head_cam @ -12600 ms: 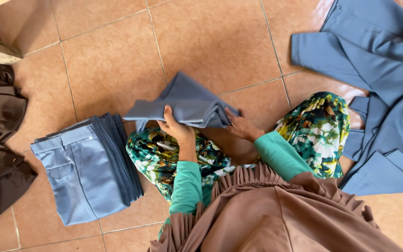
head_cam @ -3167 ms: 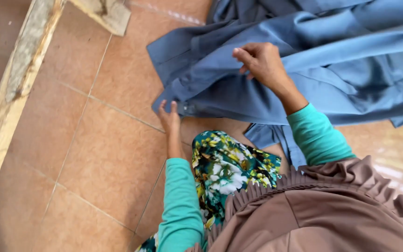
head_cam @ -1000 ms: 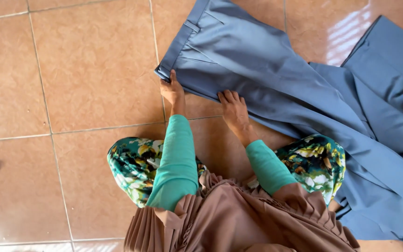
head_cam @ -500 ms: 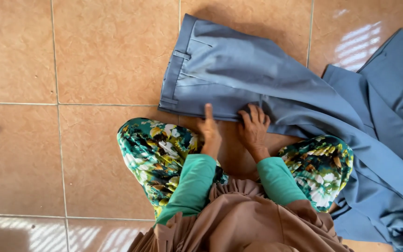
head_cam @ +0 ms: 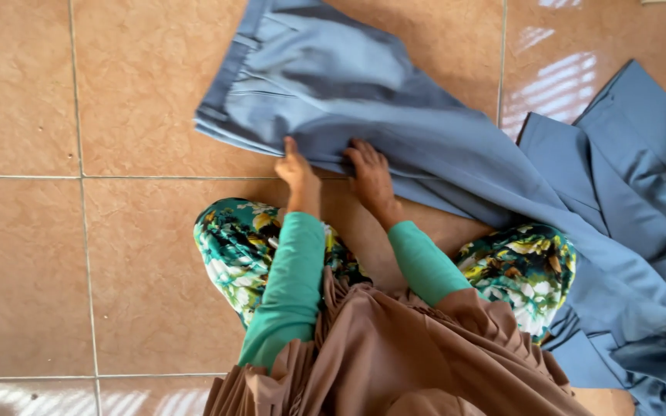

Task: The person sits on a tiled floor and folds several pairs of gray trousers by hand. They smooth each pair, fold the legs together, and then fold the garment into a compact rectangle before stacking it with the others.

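Observation:
A pair of grey-blue trousers lies spread flat on the tiled floor in front of me, waistband toward the upper left, legs running down to the right. My left hand rests at the near edge of the trousers, fingers touching the cloth. Beside it my right hand presses flat on the same edge, fingers spread. Neither hand grips the cloth. Both arms wear green sleeves, and my knees in floral fabric sit just below the hands.
More grey-blue garments lie heaped at the right, overlapping the trouser legs. Brown tiled floor stretches to the left and below. A brown pleated cloth covers my lap at the bottom.
The trousers were pulled out of the heap and laid flat before me. My hands have moved close together on the near edge, and the view has shifted slightly.

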